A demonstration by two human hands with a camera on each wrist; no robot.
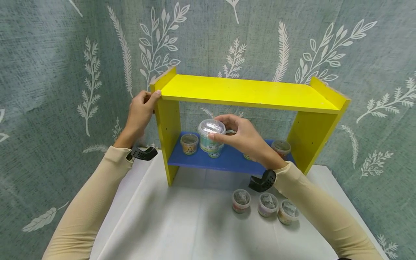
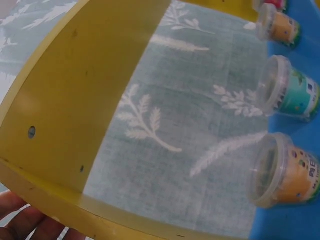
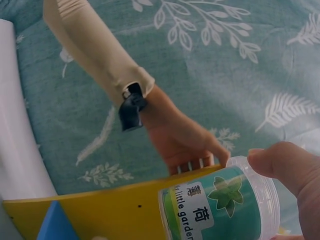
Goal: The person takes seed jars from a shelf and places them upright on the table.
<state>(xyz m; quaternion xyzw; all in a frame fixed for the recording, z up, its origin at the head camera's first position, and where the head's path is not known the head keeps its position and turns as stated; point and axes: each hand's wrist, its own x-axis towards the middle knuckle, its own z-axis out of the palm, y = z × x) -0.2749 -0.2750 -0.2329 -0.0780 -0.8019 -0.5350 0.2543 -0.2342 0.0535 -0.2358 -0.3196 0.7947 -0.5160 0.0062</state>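
My right hand [image 1: 243, 139] grips a cup [image 1: 211, 135] over the shelf [image 1: 227, 160], left hand [image 1: 139, 113] clasps the frame [image 1: 167, 122]; three cups [image 1: 265, 204] wait on the table [image 1: 182, 224].

Close up, the yellow side panel [image 2: 75, 100] of the shelf unit fills the left half of the view, curving round to a yellow edge along the bottom. A small screw hole [image 2: 31, 132] shows in the panel. At the bottom left corner, fingertips [image 2: 20, 220] of the left hand press against the outer face of that edge. Behind the frame hangs a grey-green cloth [image 2: 190, 125] printed with white leaf sprigs. Along the right, three clear-lidded cups lie in a row on the blue shelf [image 2: 295, 220]: an orange-labelled cup [image 2: 287, 172] nearest, a teal-labelled cup [image 2: 290, 90] in the middle, and another orange cup [image 2: 277, 25] beyond.
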